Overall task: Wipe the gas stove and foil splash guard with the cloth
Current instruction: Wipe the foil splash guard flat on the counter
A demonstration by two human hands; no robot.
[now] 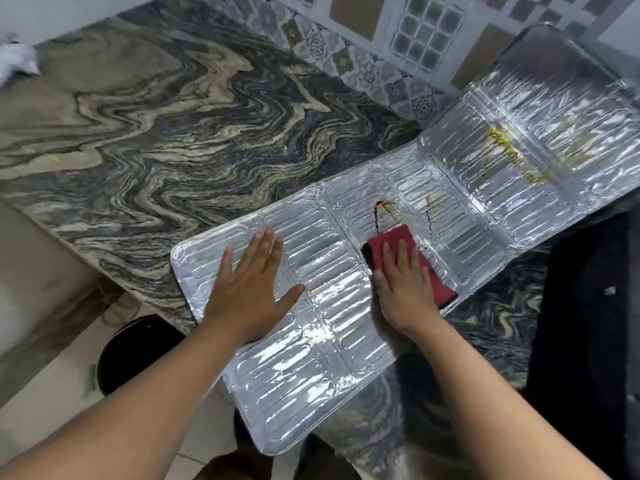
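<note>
A ribbed foil splash guard (311,375) lies unfolded across the marbled counter, its near end hanging over the counter's edge. My left hand (249,292) rests flat on its left panel, fingers spread. My right hand (405,289) presses flat on a red cloth (391,242) on the middle panel. Just beyond the cloth is a dark brown stain (382,209). A thin dark streak (429,216) lies to its right, and a yellow-brown stain (509,150) marks the far right panel. At the right edge sits the black gas stove (588,323), mostly out of view.
The grey-and-cream marbled counter (156,133) stretches to the left and back. Patterned wall tiles (398,53) rise behind it. Something white (17,60) lies at the far left corner. A black round object (138,351) stands on the floor below the counter's edge.
</note>
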